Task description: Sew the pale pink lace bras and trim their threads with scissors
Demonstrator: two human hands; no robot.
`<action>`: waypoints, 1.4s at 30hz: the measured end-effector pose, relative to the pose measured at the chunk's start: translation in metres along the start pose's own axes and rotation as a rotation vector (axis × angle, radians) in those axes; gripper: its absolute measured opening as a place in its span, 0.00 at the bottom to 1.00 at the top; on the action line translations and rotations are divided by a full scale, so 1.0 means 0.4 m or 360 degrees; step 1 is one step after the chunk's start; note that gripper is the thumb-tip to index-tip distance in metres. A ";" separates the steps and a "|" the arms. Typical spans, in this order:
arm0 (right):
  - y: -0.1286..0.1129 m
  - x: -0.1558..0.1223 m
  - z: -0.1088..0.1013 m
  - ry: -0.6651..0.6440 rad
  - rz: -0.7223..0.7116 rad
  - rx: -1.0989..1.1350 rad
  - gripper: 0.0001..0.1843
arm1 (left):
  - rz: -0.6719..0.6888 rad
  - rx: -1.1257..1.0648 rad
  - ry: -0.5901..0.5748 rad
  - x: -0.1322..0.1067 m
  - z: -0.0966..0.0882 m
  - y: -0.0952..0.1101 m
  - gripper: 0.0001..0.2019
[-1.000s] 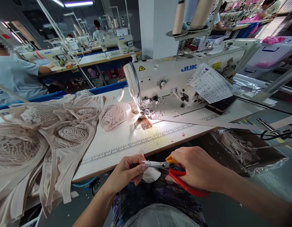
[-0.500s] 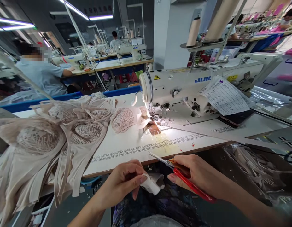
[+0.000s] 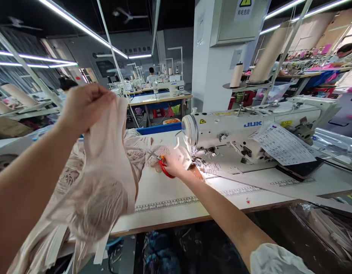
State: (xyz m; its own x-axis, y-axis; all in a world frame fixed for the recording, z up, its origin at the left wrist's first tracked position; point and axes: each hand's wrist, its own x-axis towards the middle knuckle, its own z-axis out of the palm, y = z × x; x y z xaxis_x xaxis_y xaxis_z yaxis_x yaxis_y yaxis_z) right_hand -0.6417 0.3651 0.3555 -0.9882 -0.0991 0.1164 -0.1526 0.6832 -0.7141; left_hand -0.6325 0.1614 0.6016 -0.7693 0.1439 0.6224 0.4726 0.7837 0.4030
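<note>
Raised at the left, my left hand [image 3: 86, 106] pinches the top of a beige bra [image 3: 103, 152], which hangs down with its lace cup at the bottom. My right hand [image 3: 176, 166] reaches over the table and holds scissors [image 3: 165, 170] with red handles, their blades pointing left. Beneath and beside the scissors lies a beige lace cup piece [image 3: 156, 155], partly covered by the hand. Just right of this hand is the lit needle area of a white sewing machine [image 3: 221, 131]. Other beige bras [image 3: 69, 171] lie heaped behind the raised one.
A printed paper sheet [image 3: 287, 146] rests against the machine over a dark flat object. Thread cones [image 3: 237, 75] stand behind it. A ruler strip [image 3: 167, 205] runs along the table front. At lower right is a plastic bag [image 3: 332, 228] of beige material. Other people sit at machines farther back.
My left hand has risen from the table's front edge; its small white fabric piece is gone and it holds a bra. My right hand has moved forward and left with the scissors. The view tilted up.
</note>
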 end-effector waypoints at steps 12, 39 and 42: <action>0.100 -0.013 -0.022 0.0364 0.0002 0.0221 0.09 | 0.0899 0.0158 -0.0703 -0.326 0.319 -0.061 0.16; 0.096 -0.386 -0.095 -0.0044 -0.1162 -0.0449 0.15 | -0.0663 -0.0685 -0.0366 -0.447 0.338 -0.309 0.16; 0.091 -0.382 -0.095 -0.0025 -0.1179 -0.0466 0.14 | -0.0106 0.0012 0.0083 -0.463 0.302 -0.301 0.14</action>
State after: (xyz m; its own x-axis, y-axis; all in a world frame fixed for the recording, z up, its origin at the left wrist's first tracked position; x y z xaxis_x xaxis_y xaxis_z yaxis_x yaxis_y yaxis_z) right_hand -0.4958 0.4327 0.3381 -0.6308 -0.6107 0.4786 -0.7637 0.5978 -0.2438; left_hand -0.5988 0.1134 0.3568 -0.7754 0.0599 0.6286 0.4178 0.7951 0.4397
